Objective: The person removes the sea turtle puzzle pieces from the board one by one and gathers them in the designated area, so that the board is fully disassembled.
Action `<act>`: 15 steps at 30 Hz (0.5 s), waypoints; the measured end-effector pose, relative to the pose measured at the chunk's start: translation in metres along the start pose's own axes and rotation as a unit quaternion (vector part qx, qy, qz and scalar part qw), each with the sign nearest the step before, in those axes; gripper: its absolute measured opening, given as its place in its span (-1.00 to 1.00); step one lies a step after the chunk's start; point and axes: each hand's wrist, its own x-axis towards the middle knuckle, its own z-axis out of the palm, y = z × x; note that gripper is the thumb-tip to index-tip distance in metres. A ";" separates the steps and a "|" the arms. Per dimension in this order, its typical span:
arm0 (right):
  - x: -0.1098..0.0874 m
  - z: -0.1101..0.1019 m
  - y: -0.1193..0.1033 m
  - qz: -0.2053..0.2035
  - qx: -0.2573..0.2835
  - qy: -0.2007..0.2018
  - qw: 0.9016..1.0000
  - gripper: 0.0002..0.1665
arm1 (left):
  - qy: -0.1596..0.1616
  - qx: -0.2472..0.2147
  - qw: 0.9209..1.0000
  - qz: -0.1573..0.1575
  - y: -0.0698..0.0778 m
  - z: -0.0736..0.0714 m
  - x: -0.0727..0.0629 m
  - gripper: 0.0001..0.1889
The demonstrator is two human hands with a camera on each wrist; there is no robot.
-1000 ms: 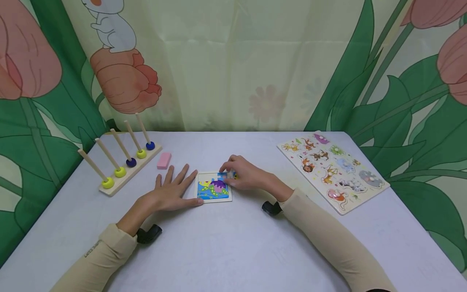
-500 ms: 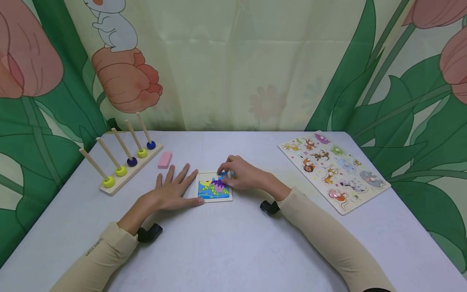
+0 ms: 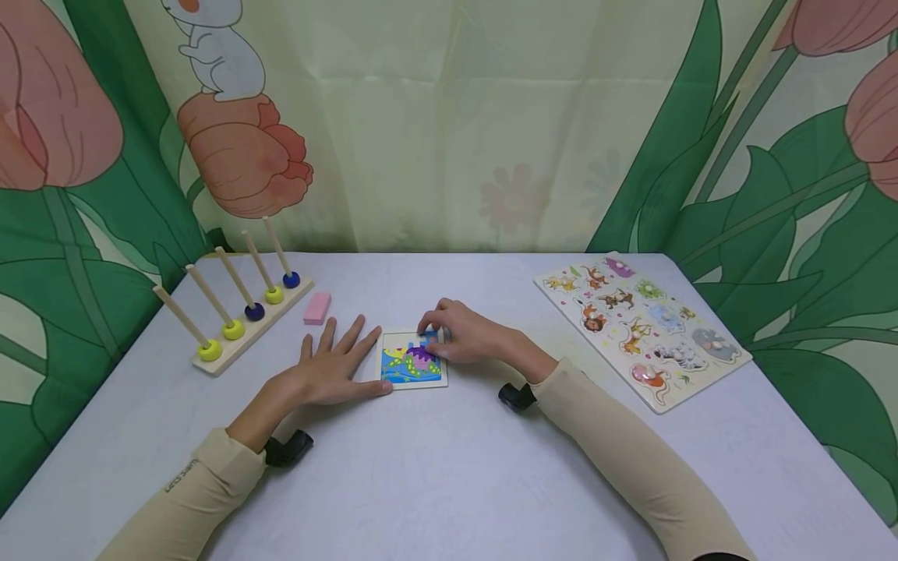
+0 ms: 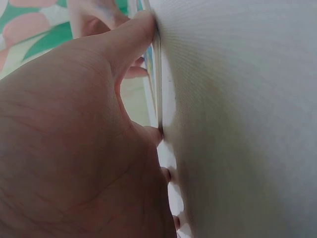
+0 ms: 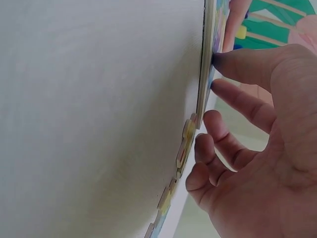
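Observation:
A small framed jigsaw puzzle (image 3: 410, 372) with a blue, yellow and purple picture lies mid-table. My left hand (image 3: 326, 372) is spread flat on the table at its left, thumb on the frame's lower left corner. My right hand (image 3: 471, 333) comes from the right and covers the puzzle's upper right corner. Its thumb and index finger pinch a blue puzzle piece (image 3: 431, 336) there, tips right at the puzzle's surface in the right wrist view. That view also shows loose puzzle pieces (image 5: 185, 144) on the table under the other fingers, hidden behind the hand in the head view.
Back left stands a wooden peg rack (image 3: 256, 326) with yellow and dark blue beads on its upright pegs. A pink block (image 3: 317, 308) lies between it and my left hand. To the right is an animal puzzle board (image 3: 610, 331). A printed curtain (image 3: 449, 156) hangs behind the white table.
My right hand has shifted slightly left over the puzzle's upper right corner, and its fingertips have settled there. The left hand holds its place.

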 end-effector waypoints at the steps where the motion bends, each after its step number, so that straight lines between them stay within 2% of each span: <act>1: 0.000 0.000 0.000 0.001 0.001 -0.001 1.000 -0.67 | -0.002 0.000 1.000 0.000 0.002 -0.002 -0.002 0.19; 9: 0.001 -0.001 -0.002 0.013 0.006 -0.013 1.000 -0.69 | -0.001 -0.006 1.000 -0.002 0.001 -0.001 -0.002 0.23; 15: 0.000 -0.002 -0.002 0.005 0.006 -0.016 1.000 -0.71 | 0.001 -0.009 1.000 -0.001 0.002 -0.002 -0.004 0.23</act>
